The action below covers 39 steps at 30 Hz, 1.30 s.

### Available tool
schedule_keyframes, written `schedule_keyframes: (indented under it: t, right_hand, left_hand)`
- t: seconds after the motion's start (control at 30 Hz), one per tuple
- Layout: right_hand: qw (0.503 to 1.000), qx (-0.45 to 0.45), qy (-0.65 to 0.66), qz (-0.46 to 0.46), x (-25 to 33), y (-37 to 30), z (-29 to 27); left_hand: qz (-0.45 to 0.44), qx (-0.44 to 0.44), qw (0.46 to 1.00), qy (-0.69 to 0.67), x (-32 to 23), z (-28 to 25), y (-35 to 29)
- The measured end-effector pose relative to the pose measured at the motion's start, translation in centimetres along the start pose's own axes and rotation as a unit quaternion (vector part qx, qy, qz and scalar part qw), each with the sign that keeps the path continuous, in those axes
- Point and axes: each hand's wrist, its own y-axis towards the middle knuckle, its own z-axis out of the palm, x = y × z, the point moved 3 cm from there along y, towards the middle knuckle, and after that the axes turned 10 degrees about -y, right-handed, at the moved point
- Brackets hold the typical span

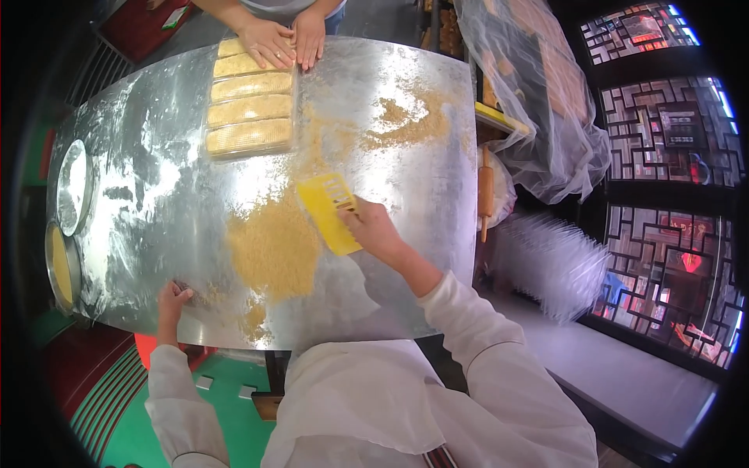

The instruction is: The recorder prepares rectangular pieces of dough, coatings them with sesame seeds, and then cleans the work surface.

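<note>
My right hand (370, 228) is closed round the edge of a yellow plastic dough scraper (321, 209) with slots cut in it. The scraper is tilted over the metal table, beside a patch of golden crumbs (275, 248). At the table's near left edge, my left hand (172, 300) has its fingers curled in; a small dark bit shows at the fingertips, too small to name. Across the table, another person's two hands (282, 40) rest on a clear tray of several long golden crumb-coated blocks (250, 111).
More crumbs (425, 117) lie scattered on the floury metal table (406, 183). Two round pans, one holding white powder (74, 187) and one yellow (58, 261), stand at the left edge. A rolling pin (486, 191) and a plastic-draped rack (538, 86) are at the right.
</note>
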Motion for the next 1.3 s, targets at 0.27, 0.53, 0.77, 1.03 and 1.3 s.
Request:
schedule_keyframes:
  t: [0.27, 0.53, 0.77, 1.03, 1.3]
  right_hand:
    - [0.859, -0.357, 0.270, 0.250, -18.5, -7.1, -16.9]
    - [0.884, -0.374, 0.175, 0.220, -24.1, 3.6, -24.5]
    - [0.983, -0.100, 0.018, 0.152, -14.9, 13.9, -21.8]
    - [0.996, 0.051, -0.073, 0.003, -3.3, 8.6, -5.4]
    - [0.948, -0.202, 0.185, 0.165, -9.5, 3.0, -15.8]
  left_hand:
    - [0.007, -0.006, 1.000, -0.019, 0.3, -0.1, -0.3]
    - [0.001, -0.008, 0.999, -0.037, -0.1, -0.3, -0.4]
    - [-0.020, -0.007, 1.000, -0.022, -0.5, -0.5, -0.7]
    - [-0.014, -0.007, 1.000, -0.015, -1.5, -0.4, -0.5]
    - [-0.006, -0.003, 1.000, -0.009, -0.4, -0.6, -0.9]
